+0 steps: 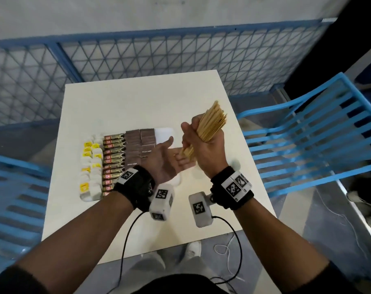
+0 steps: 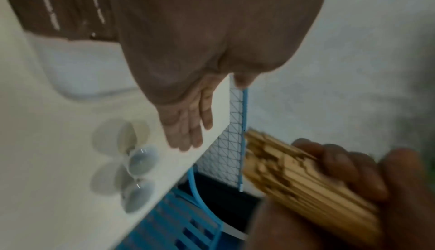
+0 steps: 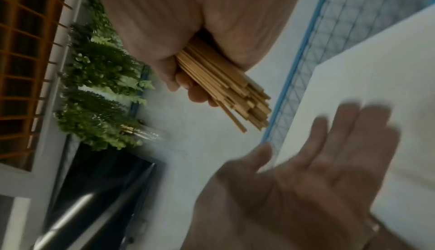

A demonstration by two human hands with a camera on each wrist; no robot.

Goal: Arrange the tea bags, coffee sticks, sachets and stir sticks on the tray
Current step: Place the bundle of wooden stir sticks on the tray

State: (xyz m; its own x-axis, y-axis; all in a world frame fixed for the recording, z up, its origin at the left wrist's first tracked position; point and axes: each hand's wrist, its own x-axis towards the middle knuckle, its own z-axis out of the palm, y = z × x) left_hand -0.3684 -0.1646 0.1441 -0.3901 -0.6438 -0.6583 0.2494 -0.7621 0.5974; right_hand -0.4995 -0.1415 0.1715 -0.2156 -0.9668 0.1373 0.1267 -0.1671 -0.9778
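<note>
My right hand grips a thick bundle of wooden stir sticks, tilted up and away, above the table's right side. The left hand lies open, palm up, just under the bundle's lower ends. On the white tray lie rows of white tea bags with yellow tags, gold-brown coffee sticks and brown sachets; its right end is bare. The right wrist view shows the stir sticks in my fist and the flat left hand below. In the left wrist view the stir sticks are blurred.
The white table has bare surface beyond the tray. Blue slatted chairs stand at the right and left. A blue mesh fence runs behind. Blurred clear round objects lie near the table's right edge.
</note>
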